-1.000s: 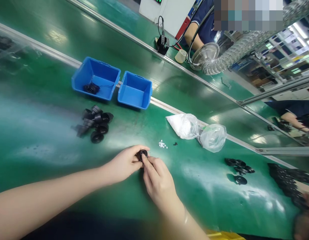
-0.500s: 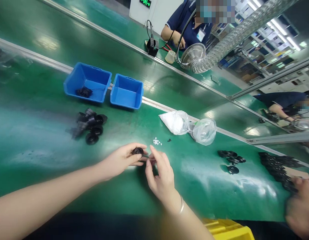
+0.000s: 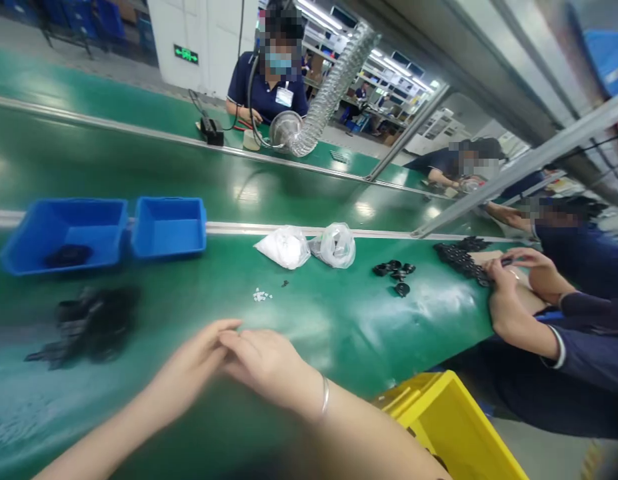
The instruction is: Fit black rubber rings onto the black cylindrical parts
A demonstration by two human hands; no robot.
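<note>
My left hand and my right hand meet fingertip to fingertip low over the green belt. The right hand's curled fingers cover the left fingertips, so the small black round part seen there earlier is hidden. A blurred heap of black round parts lies to the left of my hands. A few tiny white bits lie just beyond them.
Two blue bins stand at the belt's far rail, the left one holding black parts. Two plastic bags and loose black parts lie further right. A co-worker's hand works at the right. A yellow bin sits below the near edge.
The camera has swung up and to the right, so everything slid left in view. My hands stay together, and the black part between them has gone out of sight.
</note>
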